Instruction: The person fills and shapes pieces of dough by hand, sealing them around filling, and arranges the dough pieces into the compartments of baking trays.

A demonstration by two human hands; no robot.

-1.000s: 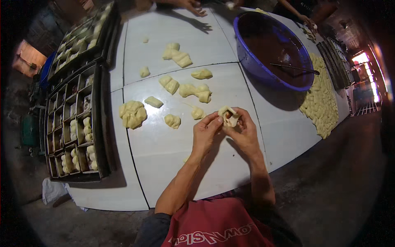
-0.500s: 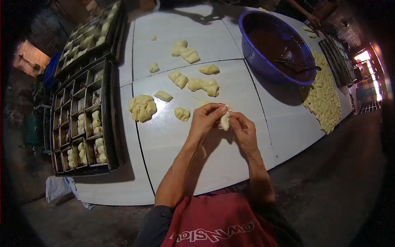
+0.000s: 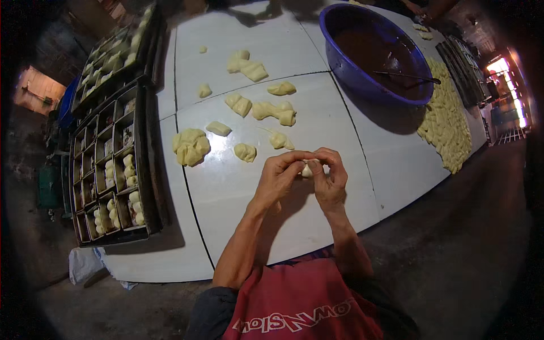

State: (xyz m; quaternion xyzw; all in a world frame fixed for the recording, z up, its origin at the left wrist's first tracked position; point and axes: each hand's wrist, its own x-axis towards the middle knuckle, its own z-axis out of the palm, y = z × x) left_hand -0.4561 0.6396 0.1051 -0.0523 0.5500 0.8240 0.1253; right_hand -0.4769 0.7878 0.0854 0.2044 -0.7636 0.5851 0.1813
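Note:
Between my fingertips is a small pale piece of dough [image 3: 307, 169], mostly covered by them. My left hand [image 3: 282, 174] pinches it from one side. From the other side my right hand [image 3: 330, 180] grips it, with both thumbs close together on it. Just beyond my fingers lies a dough lump [image 3: 281, 140] with a thin strand trailing off it. A rounder lump [image 3: 245, 152] sits to its left, and a large folded mass of dough [image 3: 191, 147] is farther left. Several other pieces, such as a long knobbly one [image 3: 274, 112], are scattered beyond.
A purple basin [image 3: 374, 93] of brown filling, a spoon [image 3: 405, 76] across it, stands at the far right. Next to it, many small dough pieces [image 3: 447, 124] cover the table's edge. Dark divided baking pans [image 3: 153, 170], some compartments holding dough balls, line the left side.
My hands have drawn together around the dough piece, which hung longer and more exposed before. The lump with the strand, earlier mostly behind my hands, now shows. The view has shifted slightly.

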